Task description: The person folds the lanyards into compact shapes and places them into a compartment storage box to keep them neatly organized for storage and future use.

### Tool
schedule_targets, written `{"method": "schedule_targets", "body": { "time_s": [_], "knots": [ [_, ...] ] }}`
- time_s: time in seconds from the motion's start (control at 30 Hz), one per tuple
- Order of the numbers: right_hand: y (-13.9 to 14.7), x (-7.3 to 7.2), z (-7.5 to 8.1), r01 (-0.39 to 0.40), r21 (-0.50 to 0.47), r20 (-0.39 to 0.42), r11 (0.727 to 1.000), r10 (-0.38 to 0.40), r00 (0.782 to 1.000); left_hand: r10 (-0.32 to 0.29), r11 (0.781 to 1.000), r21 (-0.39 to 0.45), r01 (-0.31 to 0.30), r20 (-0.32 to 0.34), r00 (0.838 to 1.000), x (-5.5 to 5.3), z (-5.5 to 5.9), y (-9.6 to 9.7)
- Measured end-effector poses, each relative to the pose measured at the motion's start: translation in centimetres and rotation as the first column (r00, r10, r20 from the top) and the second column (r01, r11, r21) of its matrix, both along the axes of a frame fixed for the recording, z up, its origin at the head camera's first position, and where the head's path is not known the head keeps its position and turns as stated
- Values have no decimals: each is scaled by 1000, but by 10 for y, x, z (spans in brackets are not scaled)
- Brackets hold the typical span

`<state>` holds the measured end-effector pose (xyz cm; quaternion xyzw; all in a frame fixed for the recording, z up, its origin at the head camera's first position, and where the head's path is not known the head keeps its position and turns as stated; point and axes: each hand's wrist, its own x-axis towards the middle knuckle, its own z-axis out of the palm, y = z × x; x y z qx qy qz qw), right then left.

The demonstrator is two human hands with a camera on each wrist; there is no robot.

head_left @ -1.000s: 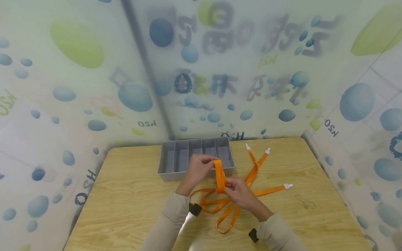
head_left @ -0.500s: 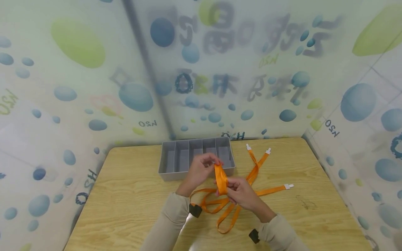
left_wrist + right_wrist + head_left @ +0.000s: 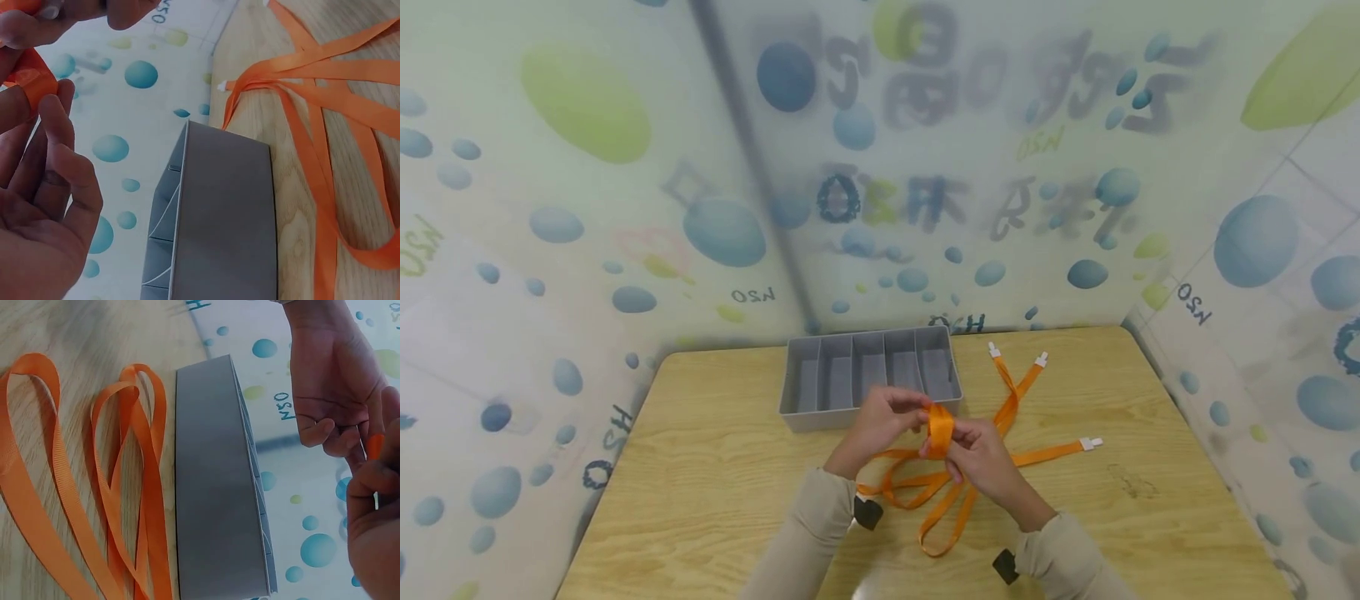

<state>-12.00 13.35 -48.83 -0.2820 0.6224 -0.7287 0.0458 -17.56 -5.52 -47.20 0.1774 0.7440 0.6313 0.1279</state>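
In the head view, an orange lanyard [image 3: 941, 432], folded into a short, thick loop, is held up between both hands over the table. My left hand [image 3: 882, 425] pinches its upper left side with thumb and fingers. From the lower right, my right hand [image 3: 987, 462] grips the same loop. The left wrist view shows the orange band [image 3: 36, 80] bent around fingertips. Only a small orange patch [image 3: 375, 446] shows between the hands in the right wrist view. Below them several more orange lanyards [image 3: 938, 546] lie loosely crossed, some ending in white clips [image 3: 1088, 444].
A grey box [image 3: 820, 422] with several compartments stands behind the hands, near the back edge of the wooden table [image 3: 715, 467]. Printed sheets [image 3: 880, 275] with blue and green dots wall in the back and both sides.
The held loop has become shorter and more compact. My left hand has come down and slightly right, closer to my right hand. The lanyards on the table and the box have stayed put.
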Motion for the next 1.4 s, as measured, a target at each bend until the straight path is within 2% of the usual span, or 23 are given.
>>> {"method": "schedule_targets", "body": {
  "time_s": [0.17,0.43,0.6,0.7,0.8,0.93,1.03,1.27,1.4],
  "knots": [
    [2,-1,-1,18,3,16,1000,-18,1000,5,1000,22,-5,-2,1000,1,-3,2],
    [3,-4,-3,34,-53,22,998,-33,999,37,998,55,-37,8,999,5,-9,7],
    [6,-5,-3,41,-73,29,996,-39,999,64,997,31,-64,-1,998,8,-11,11],
    [7,-7,-2,53,-86,41,995,-49,998,63,998,23,-64,13,998,11,-9,13],
    [9,-9,-2,64,-79,47,995,-61,997,41,998,43,-41,11,999,18,1,16],
    [11,-12,-3,72,-30,68,997,-70,995,18,999,49,-16,-35,999,27,16,17],
    [13,-13,-2,67,2,86,998,-67,994,7,999,36,-4,-89,996,29,18,17],
    [14,-14,-1,74,59,82,996,-78,994,-12,998,56,19,-124,992,23,-11,19],
    [15,-15,1,90,108,64,990,-97,993,-38,997,65,45,-104,994,23,-11,16]
  ]
}}
